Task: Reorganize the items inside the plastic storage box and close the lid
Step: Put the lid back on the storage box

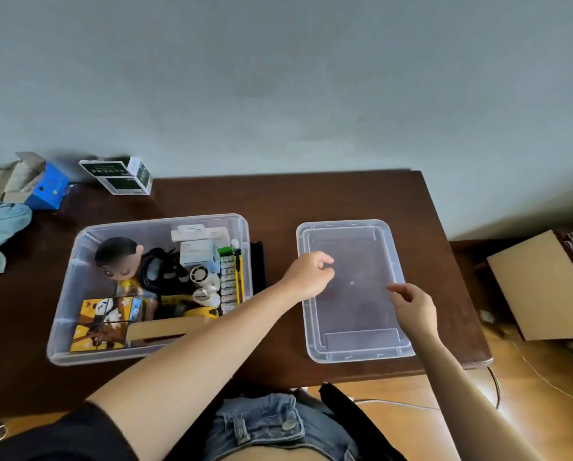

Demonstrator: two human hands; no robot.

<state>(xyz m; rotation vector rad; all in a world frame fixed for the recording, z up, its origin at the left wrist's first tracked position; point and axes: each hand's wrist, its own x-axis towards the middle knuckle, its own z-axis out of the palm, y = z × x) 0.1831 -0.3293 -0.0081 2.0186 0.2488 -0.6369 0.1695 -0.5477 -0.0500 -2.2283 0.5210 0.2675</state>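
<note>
Dark wood surface (278, 201) carries it all: both hands, left (308, 277) and right (414, 307), hover loosely curled over the lid (355, 357), gripping nothing. It looks thin, light, bendy; best lifted by both long rims. Storage box (78, 294) sits left, full

White print on dark carton (120, 176), too blurred to read.
</note>
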